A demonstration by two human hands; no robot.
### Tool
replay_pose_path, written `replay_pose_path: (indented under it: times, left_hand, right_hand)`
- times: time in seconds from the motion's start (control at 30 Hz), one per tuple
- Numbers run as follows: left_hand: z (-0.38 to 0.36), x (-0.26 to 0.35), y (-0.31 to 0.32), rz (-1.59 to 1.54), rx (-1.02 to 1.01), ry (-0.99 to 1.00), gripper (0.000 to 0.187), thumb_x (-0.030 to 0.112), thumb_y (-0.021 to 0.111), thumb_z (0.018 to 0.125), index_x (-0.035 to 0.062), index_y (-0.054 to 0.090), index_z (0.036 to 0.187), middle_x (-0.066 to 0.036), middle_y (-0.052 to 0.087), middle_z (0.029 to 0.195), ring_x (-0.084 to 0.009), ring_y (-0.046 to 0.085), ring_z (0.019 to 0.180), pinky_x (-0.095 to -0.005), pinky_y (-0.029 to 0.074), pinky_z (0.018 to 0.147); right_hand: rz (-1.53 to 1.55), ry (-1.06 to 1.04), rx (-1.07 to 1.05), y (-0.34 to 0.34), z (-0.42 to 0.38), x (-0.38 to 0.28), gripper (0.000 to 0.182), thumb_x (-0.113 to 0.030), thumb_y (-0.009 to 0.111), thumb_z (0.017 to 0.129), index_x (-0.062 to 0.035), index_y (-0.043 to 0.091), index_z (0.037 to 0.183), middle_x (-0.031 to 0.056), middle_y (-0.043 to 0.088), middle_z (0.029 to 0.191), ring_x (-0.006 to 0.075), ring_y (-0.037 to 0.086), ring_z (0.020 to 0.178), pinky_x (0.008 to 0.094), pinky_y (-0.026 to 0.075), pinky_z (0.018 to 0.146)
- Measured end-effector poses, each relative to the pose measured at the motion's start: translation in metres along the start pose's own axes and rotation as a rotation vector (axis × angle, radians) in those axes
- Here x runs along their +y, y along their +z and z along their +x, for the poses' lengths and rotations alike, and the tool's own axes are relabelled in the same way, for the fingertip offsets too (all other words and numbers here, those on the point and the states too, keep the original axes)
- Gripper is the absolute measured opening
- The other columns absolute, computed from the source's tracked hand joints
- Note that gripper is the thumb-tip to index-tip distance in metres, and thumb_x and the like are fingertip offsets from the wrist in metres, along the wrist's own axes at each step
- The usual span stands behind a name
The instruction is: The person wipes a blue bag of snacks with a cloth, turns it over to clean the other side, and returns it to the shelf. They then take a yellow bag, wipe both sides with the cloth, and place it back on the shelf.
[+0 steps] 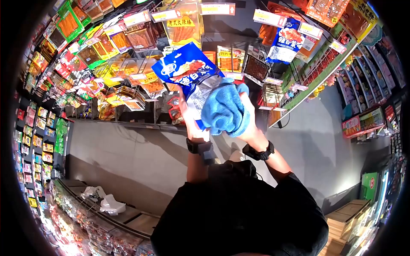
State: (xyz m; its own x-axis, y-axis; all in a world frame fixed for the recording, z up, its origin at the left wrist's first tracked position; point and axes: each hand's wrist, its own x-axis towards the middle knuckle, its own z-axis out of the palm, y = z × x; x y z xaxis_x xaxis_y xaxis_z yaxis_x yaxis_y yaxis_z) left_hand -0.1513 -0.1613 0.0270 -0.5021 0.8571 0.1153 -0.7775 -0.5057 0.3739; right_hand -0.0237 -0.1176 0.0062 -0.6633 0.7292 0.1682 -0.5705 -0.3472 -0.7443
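Blue cloth (224, 110) covers the packet (188, 70) beneath right-hand fingers (247, 112).

Snack racks (106, 55) above grey floor (141, 158)

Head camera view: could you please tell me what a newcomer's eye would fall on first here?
At centre, the left hand holds up a blue snack bag while the right hand presses a blue cloth against it. Behind them hang racks of packaged snacks with price tags; a matching blue bag hangs at upper right.
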Motion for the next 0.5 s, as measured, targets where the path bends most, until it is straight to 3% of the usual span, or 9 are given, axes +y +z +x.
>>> replay_pose_path:
  times: [0.07,0.1,0.2,0.33,0.4,0.47,0.5]
  left_hand:
    - [0.006,-0.001,-0.01,0.19,-0.099,0.172,0.043,0.032,0.038,0.095,0.0008,0.043,0.125,-0.011,0.056,0.114,-0.0201,0.058,0.1,-0.0324,0.045,0.089]
    - [0.005,-0.001,-0.013,0.147,-0.061,0.13,0.044,0.032,0.039,0.094,0.0005,0.042,0.125,-0.011,0.056,0.114,-0.0203,0.058,0.101,-0.0331,0.046,0.088]
    - [-0.002,0.007,-0.008,0.1,-0.079,0.063,0.049,0.038,0.042,0.092,0.002,0.042,0.125,-0.013,0.056,0.115,-0.022,0.058,0.102,-0.0375,0.049,0.086]
    - [0.013,0.008,-0.02,0.006,-0.007,-0.033,0.053,0.044,0.043,0.091,0.0031,0.042,0.126,-0.012,0.057,0.114,-0.0231,0.058,0.102,-0.0379,0.048,0.088]
    - [0.01,0.004,-0.004,-0.028,0.024,-0.039,0.057,0.048,0.043,0.09,0.0044,0.041,0.127,-0.011,0.054,0.118,-0.0236,0.056,0.106,-0.0379,0.046,0.09]
    - [0.02,-0.012,-0.014,0.276,0.088,0.076,0.056,0.047,0.043,0.091,0.0048,0.041,0.128,-0.01,0.049,0.123,-0.0232,0.054,0.108,-0.0369,0.043,0.092]
    - [0.016,-0.026,-0.003,0.351,0.077,0.159,0.048,0.039,0.041,0.094,-0.0004,0.044,0.122,-0.009,0.052,0.114,-0.02,0.052,0.107,-0.0338,0.04,0.094]
  right_hand:
    - [-0.674,-0.382,-0.077,-0.001,0.002,-0.012,0.039,-0.023,0.058,0.083,-0.0048,0.044,0.115,0.0087,0.053,0.106,0.0224,0.053,0.098,0.0326,0.044,0.084]
    - [-1.061,-0.581,-0.023,0.0,0.004,-0.02,0.043,-0.021,0.059,0.082,-0.0043,0.044,0.118,0.0099,0.053,0.109,0.0231,0.053,0.101,0.0327,0.043,0.086]
    - [-1.633,-0.785,0.278,-0.016,0.015,-0.03,0.053,-0.014,0.073,0.063,-0.0033,0.048,0.109,0.0098,0.054,0.105,0.0248,0.054,0.095,0.0317,0.043,0.084]
    - [-1.302,-0.63,0.398,-0.046,0.015,-0.036,0.063,-0.016,0.077,0.058,-0.0029,0.047,0.112,0.0131,0.052,0.109,0.025,0.053,0.101,0.0336,0.042,0.089]
    - [-1.12,-0.464,0.32,-0.059,0.006,-0.035,0.079,-0.019,0.079,0.058,0.0,0.039,0.122,0.0139,0.048,0.119,0.0248,0.048,0.111,0.0354,0.037,0.097]
    - [-0.895,-0.449,0.1,-0.059,0.003,-0.032,0.09,-0.022,0.08,0.058,0.0027,0.03,0.129,0.014,0.043,0.127,0.0237,0.041,0.119,0.0369,0.03,0.103]
    - [-0.88,-0.471,0.05,-0.044,0.003,-0.032,0.096,-0.024,0.08,0.059,0.0047,0.025,0.132,0.0149,0.037,0.133,0.0232,0.035,0.123,0.0375,0.024,0.106]
